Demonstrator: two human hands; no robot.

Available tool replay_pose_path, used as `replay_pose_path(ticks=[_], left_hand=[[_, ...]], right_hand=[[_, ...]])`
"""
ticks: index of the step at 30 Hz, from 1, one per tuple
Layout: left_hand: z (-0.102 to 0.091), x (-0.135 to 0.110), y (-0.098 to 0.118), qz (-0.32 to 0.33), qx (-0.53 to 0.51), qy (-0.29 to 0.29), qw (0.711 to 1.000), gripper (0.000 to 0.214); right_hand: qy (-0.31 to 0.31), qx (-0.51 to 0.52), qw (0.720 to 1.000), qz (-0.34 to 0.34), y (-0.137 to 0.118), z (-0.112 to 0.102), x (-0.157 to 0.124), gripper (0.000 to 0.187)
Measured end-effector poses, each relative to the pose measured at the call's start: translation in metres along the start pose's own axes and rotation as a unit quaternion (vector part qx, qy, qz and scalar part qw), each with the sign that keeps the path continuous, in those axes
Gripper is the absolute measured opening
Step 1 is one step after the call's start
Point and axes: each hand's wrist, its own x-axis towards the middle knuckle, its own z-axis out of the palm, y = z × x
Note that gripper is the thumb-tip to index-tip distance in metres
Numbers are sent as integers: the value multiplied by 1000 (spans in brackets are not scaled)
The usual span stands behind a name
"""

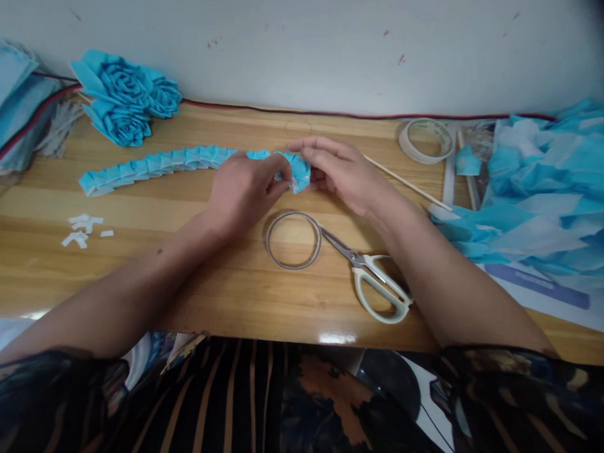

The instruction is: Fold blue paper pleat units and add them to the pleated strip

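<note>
1. Wooden bench (pixel 279 299) under a white wall carries everything.
2. The left hand (pixel 248 191) and right hand (pixel 339 171) both pinch the curled end of one pleated blue paper strip (pixel 154 163); its tail lies on the bench leftward of the left hand.
3. The strip looks light, soft and easily crushed or torn, so it is best taken by fingertips on its folded edges.
4. Counts: one pair of scissors (pixel 353 257) and one tape ring (pixel 293 267) nearer the person than the hands; one tape roll (pixel 425 158) and one stick (pixel 408 183) beyond the right hand; seemingly three paper roses (pixel 124 102) far left.
</note>
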Motion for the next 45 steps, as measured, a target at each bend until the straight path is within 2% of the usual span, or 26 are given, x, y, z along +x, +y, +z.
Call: replay_pose_path(ticks=[5,10,14,19,23,27,36,45], left_hand=[[2,1,0,6,6,12,1000,19],[3,2,-1,16,7,17,1000,27],[6,2,-2,15,13,17,1000,30],[12,1,0,35,15,-4,999,30],[11,-1,3,49,15,-27,998,30],[12,-1,3,52,2,-20,998,28],[9,2,11,-15,-57,-17,998,16],[12,0,15,-17,-55,13,998,11]], right_hand=[[-55,128,990,28,-1,-8,1,24],[-72,146,986,29,-10,-18,-4,47],[-27,133,990,35,-10,-17,-11,56],[49,146,987,39,6,-8,-19,56],[85,112,989,51,11,-4,-24,49],[110,59,990,61,8,0,-26,45],[98,-8,995,3,13,7,-28,48],[82,-88,992,-45,13,8,-33,53]])
